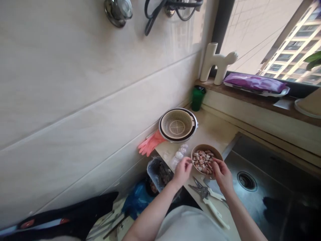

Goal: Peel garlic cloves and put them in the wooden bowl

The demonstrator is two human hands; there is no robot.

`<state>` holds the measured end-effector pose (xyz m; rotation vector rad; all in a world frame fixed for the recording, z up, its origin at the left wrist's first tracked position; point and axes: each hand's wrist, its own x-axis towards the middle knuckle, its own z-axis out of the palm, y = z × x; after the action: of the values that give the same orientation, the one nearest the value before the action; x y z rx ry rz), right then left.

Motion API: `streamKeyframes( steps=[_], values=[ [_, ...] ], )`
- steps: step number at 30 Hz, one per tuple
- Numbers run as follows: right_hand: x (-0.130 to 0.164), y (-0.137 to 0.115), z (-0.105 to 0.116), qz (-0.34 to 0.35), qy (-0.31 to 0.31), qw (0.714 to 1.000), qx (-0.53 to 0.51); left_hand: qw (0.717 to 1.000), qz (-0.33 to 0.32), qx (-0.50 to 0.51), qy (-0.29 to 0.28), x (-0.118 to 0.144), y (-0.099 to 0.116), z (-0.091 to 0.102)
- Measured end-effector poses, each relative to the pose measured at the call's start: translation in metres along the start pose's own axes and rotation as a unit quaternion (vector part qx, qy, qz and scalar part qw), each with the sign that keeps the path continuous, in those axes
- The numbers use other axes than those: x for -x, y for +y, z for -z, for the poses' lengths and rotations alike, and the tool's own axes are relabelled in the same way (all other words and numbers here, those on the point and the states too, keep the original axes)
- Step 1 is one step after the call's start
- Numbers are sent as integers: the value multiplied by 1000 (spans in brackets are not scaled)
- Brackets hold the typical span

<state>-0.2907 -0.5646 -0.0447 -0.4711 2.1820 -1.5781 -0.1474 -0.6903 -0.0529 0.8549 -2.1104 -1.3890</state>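
A round brown bowl (218,153) full of reddish-white pieces that look like garlic cloves (202,160) stands on the counter beside the sink. At its left rim is my left hand (184,171), thumb and fingertips drawn together; whatever lies between them is too small to make out. Over the bowl's right side, my right hand (223,174) is closed in a pinch, and its fingertips hide anything they hold. Several white garlic bulbs (179,155) lie just beyond my left hand. Kitchen shears (206,194) with white handles rest spread apart on the counter below the bowl.
A beige strainer basket (177,124) sits in a dark, silver-rimmed bowl by the wall, with pink rubber gloves (151,143) beside it. A bin (160,172) stands below the counter edge. On the right is a steel sink (260,160). A green container (198,98) stands in the corner.
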Motion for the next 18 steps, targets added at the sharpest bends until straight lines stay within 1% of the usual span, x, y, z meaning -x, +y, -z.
streamKeyframes(
  steps=[1,3,4,5,6,7,9,11,13,16,17,18],
  values=[
    [6,-3,-2,-6,-19,1000,-14,999,17,-20,40,5,-14,18],
    [19,-10,-12,-19,-51,998,-38,988,46,-105,106,7,-41,51],
    [27,-13,-19,-21,-68,996,-44,981,39,-150,115,4,-54,65],
    [34,-16,-28,-20,-89,995,-48,974,19,-197,108,-3,-65,76],
    [41,-18,-38,-17,-114,992,-48,968,-2,-235,87,-11,-74,83],
    [48,-19,-48,-15,-141,989,-45,963,-17,-263,56,-19,-81,87],
    [59,-18,-67,-21,-196,980,-32,956,-30,-291,-7,-32,-90,88],
    [65,-13,-83,-23,-227,973,-10,955,-27,-293,-40,-34,-97,85],
    [68,-7,-95,-9,-231,973,22,959,-27,-281,-38,-21,-106,84],
    [68,1,-108,35,-206,974,91,972,-31,-234,-4,16,-132,87],
    [68,2,-112,53,-197,972,118,975,-21,-221,5,29,-143,89],
    [68,3,-116,72,-193,968,144,976,1,-217,2,41,-153,90]
  ],
)
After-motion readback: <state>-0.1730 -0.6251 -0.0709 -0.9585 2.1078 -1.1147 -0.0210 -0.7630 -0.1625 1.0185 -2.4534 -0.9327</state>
